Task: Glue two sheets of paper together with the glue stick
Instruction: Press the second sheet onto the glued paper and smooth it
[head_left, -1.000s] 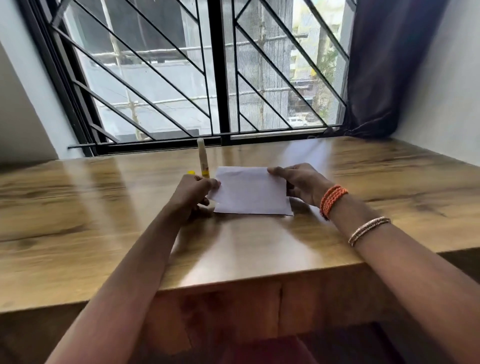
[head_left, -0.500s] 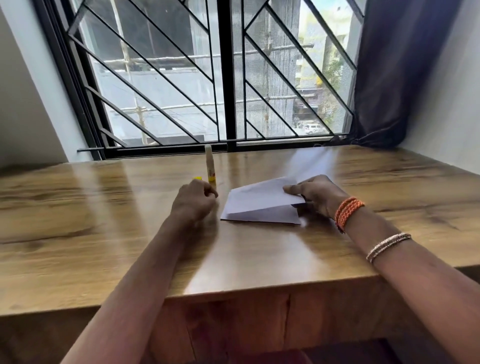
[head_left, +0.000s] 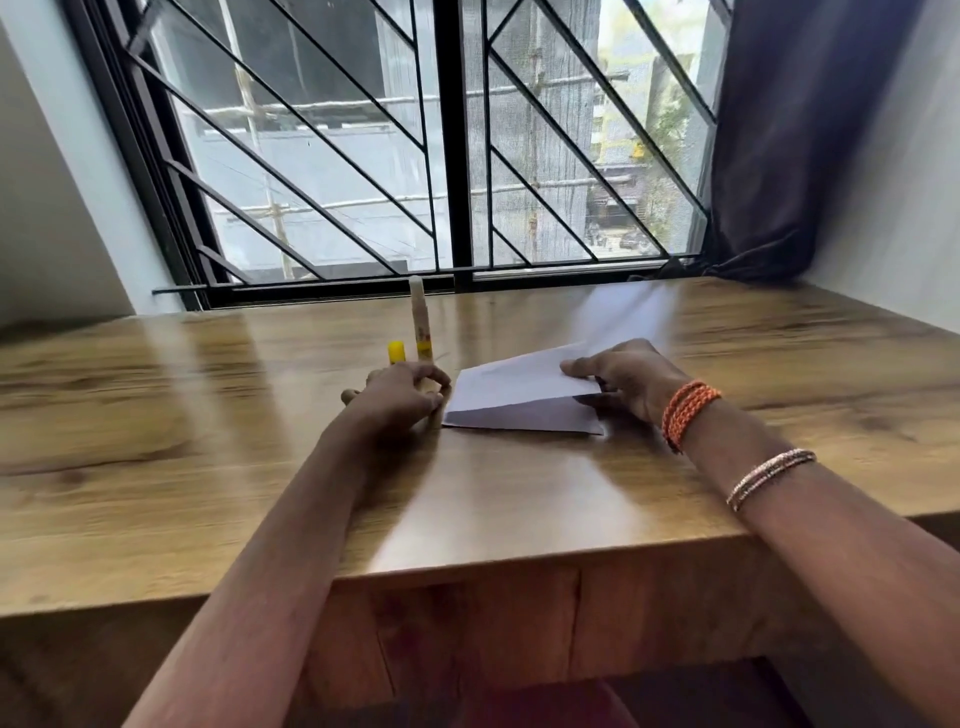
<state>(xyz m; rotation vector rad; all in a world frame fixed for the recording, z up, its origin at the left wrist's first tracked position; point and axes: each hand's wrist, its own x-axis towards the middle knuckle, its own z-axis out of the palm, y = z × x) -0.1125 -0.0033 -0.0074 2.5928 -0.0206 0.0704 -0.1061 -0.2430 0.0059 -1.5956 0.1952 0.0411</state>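
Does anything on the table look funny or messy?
Nothing is spilled or broken. The glue stick stands uncapped, its yellow cap on the table beside it. The right hand lifts one side of the top paper sheet off the lower one.

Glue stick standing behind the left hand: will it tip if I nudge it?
Probably. The glue stick stands upright, tall and narrow, so a sideways knock should topple it. Round-bodied, it would likely roll across the glossy table.

Setting: room in a home or flat. Wooden desk (head_left: 156, 467) against barred window (head_left: 452, 156); dark blue curtain (head_left: 779, 130) at its right edge.
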